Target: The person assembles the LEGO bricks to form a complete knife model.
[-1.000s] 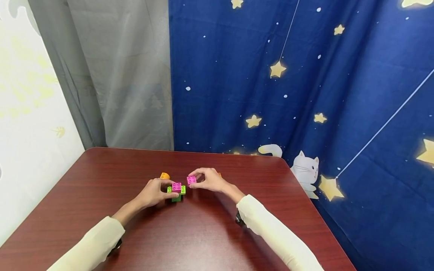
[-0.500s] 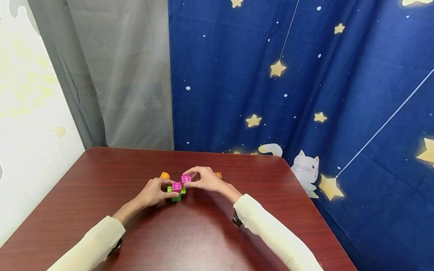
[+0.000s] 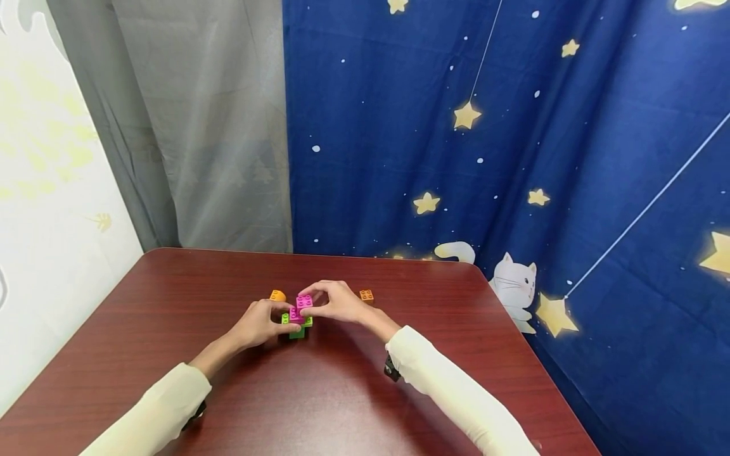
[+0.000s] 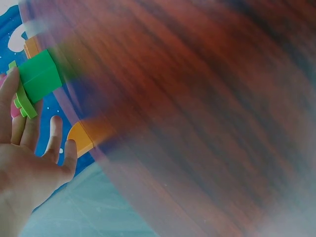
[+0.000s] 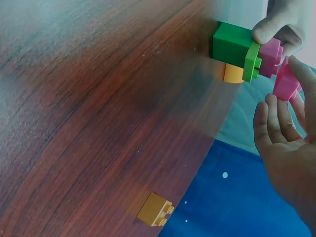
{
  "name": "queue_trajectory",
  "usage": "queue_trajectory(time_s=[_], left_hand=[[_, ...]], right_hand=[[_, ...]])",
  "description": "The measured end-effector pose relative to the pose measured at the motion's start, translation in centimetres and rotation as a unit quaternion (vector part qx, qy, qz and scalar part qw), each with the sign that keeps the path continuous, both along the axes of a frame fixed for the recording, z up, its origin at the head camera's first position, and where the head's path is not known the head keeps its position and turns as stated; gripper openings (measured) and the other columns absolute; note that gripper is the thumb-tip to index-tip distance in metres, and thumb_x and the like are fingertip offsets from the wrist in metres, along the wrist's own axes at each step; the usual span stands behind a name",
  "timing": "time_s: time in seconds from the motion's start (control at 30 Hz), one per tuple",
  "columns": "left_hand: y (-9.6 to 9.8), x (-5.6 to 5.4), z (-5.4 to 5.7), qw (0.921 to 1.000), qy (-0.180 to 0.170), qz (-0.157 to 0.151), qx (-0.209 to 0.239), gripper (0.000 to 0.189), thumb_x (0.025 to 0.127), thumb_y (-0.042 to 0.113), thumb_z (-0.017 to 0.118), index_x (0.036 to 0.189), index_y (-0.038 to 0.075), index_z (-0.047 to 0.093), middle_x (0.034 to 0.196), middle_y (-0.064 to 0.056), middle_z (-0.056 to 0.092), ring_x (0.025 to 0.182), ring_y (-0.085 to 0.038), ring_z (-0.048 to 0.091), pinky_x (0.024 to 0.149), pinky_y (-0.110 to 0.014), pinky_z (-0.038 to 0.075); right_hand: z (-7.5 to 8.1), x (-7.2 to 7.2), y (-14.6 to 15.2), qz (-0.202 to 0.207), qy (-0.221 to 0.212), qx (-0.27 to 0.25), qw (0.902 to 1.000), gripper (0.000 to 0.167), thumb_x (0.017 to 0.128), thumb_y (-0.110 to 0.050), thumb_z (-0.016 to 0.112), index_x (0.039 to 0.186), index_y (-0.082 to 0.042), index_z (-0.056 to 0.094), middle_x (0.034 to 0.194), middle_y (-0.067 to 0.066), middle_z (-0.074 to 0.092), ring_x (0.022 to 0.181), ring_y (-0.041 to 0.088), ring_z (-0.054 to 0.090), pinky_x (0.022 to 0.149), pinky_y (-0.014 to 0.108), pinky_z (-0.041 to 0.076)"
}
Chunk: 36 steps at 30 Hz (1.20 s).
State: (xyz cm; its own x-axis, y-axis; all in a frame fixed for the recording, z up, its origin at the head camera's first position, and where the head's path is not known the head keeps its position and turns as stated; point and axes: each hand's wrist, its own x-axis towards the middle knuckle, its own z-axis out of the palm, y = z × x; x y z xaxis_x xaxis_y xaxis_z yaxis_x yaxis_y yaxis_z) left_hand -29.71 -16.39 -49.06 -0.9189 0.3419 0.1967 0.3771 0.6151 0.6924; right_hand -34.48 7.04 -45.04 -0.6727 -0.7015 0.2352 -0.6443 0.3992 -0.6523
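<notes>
At the far left we see pale patterned wall covering and a grey curtain (image 3: pixel 199 126); before them stretches the dark red wooden table (image 3: pixel 342 392). Our left hand (image 3: pixel 259 323) reaches in from the lower left in a cream sleeve (image 3: pixel 154 415) and steadies a small block stack (image 3: pixel 296 320): its fingertips (image 5: pixel 269 29) clasp the sides of the stack, which the right wrist view shows as a green cube (image 5: pixel 231 43) on the tabletop, a thin light-green plate (image 5: pixel 253 61) on that, and a pink brick (image 5: pixel 270 52) uppermost. Just behind the left hand rests a rounded orange piece (image 3: pixel 277 296), apart from the stack. Immediately to the right, a second pink brick (image 3: pixel 305 302) is pinched between the thumb and fingers of our right hand (image 3: pixel 336 303); in the right wrist view it sits tilted just beside the stacked pink brick, and we cannot tell whether the two touch. Behind the right hand, near it but untouched, lies a small orange studded brick (image 3: pixel 367 295). Farther right, beyond the table edge, hangs a blue curtain (image 3: pixel 513 126) printed with yellow stars and a white cat (image 3: pixel 516 285).
</notes>
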Motion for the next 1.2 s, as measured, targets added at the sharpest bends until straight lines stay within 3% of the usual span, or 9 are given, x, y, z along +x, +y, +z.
queue_trajectory(time_s=[0.23, 0.5, 0.8, 1.2], left_hand=[[-0.1, 0.0, -0.1, 0.9999, 0.016, -0.005, 0.002, 0.040, 0.084, 0.035, 0.088, 0.113, 0.008, 0.078, 0.099, 0.000, 0.076, 0.090, -0.016, 0.069, 0.086, -0.045, 0.058], [-0.1, 0.2, -0.1, 0.9998, 0.014, -0.011, 0.009, 0.036, 0.084, 0.033, 0.088, 0.111, 0.010, 0.078, 0.097, 0.002, 0.076, 0.088, -0.013, 0.068, 0.085, -0.042, 0.059], [-0.1, 0.3, -0.1, 0.9997, 0.013, -0.016, 0.013, 0.037, 0.085, 0.032, 0.088, 0.112, 0.010, 0.078, 0.098, 0.002, 0.076, 0.089, -0.012, 0.069, 0.086, -0.043, 0.059], [0.0, 0.1, 0.2, 0.9998, -0.004, -0.017, 0.010, 0.032, 0.085, 0.033, 0.087, 0.107, 0.013, 0.078, 0.094, 0.004, 0.074, 0.087, -0.013, 0.066, 0.086, -0.044, 0.058]], right_hand=[[-0.2, 0.1, -0.8, 0.007, -0.001, 0.005, 1.0000, 0.036, 0.090, -0.022, 0.084, 0.123, -0.010, 0.073, 0.106, 0.002, 0.077, 0.093, 0.016, 0.073, 0.083, 0.028, 0.059], [-0.4, 0.2, -1.2, 0.012, -0.009, 0.018, 0.9997, 0.036, 0.090, -0.023, 0.084, 0.122, -0.011, 0.073, 0.107, 0.002, 0.077, 0.092, 0.006, 0.073, 0.081, 0.018, 0.056], [-0.6, 0.5, -1.2, 0.006, 0.000, 0.021, 0.9998, 0.037, 0.087, -0.026, 0.087, 0.120, -0.016, 0.073, 0.103, -0.007, 0.077, 0.087, -0.004, 0.068, 0.078, 0.016, 0.055], [-1.0, 0.4, -1.2, -0.011, 0.017, 0.014, 0.9997, 0.038, 0.082, -0.026, 0.091, 0.117, -0.017, 0.076, 0.099, -0.008, 0.078, 0.085, -0.006, 0.069, 0.076, 0.015, 0.054]])
